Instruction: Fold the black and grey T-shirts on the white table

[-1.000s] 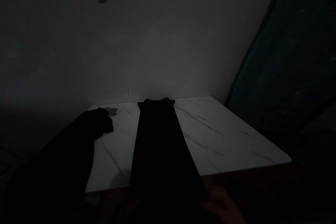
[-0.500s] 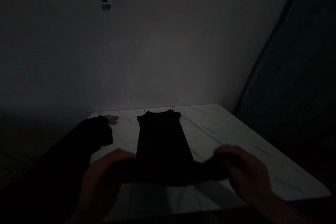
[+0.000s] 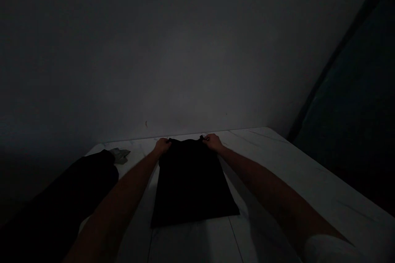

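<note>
Left fingers (image 3: 166, 144) and right fingers (image 3: 207, 141) pinch the black garment (image 3: 191, 185), dark cloth (image 3: 70, 189) lying nearby.

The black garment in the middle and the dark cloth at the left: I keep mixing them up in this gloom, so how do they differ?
The black garment lies spread flat, with fairly straight sides; the dark cloth looks bunched, with a rounded, uneven outline. The left hand and right hand hold the black garment's far corners; neither holds the dark cloth. Both look black in this light.
</note>
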`<state>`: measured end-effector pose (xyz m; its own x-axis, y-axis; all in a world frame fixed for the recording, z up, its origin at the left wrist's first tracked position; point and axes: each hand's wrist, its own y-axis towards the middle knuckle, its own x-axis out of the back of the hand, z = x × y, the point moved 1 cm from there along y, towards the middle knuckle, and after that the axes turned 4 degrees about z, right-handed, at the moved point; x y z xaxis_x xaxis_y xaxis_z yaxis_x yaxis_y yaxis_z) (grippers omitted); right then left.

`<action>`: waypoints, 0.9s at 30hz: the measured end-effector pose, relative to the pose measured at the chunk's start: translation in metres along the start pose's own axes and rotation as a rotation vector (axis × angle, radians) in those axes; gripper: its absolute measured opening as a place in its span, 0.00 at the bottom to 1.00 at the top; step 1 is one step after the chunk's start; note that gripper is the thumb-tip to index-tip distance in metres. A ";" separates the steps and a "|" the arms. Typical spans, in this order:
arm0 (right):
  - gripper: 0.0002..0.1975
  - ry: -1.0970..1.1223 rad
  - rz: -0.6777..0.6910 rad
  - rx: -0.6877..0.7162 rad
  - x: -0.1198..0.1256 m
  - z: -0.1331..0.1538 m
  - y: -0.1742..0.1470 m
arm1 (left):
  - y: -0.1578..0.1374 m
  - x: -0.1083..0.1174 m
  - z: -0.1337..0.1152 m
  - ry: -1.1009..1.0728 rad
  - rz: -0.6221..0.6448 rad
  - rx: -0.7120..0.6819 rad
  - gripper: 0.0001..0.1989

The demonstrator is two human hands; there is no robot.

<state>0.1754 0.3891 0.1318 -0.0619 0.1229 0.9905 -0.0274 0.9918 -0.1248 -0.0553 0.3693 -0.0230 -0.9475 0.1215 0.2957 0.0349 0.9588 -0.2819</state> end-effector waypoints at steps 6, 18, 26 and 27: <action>0.18 -0.007 -0.021 -0.057 -0.001 -0.017 0.016 | 0.026 0.002 0.007 0.053 -0.004 -0.015 0.26; 0.17 0.034 0.070 -0.081 0.008 -0.015 0.020 | 0.009 0.002 0.023 -0.274 0.064 0.095 0.30; 0.15 0.210 0.208 -0.129 0.014 -0.021 -0.010 | -0.025 -0.003 0.033 -0.363 0.245 0.140 0.22; 0.14 0.249 0.246 -0.129 0.013 -0.023 -0.013 | -0.027 -0.003 0.033 -0.361 0.264 0.148 0.20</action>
<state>0.1980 0.3786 0.1478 0.1938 0.3471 0.9176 0.0852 0.9258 -0.3682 -0.0637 0.3350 -0.0462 -0.9632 0.2339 -0.1326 0.2687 0.8570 -0.4398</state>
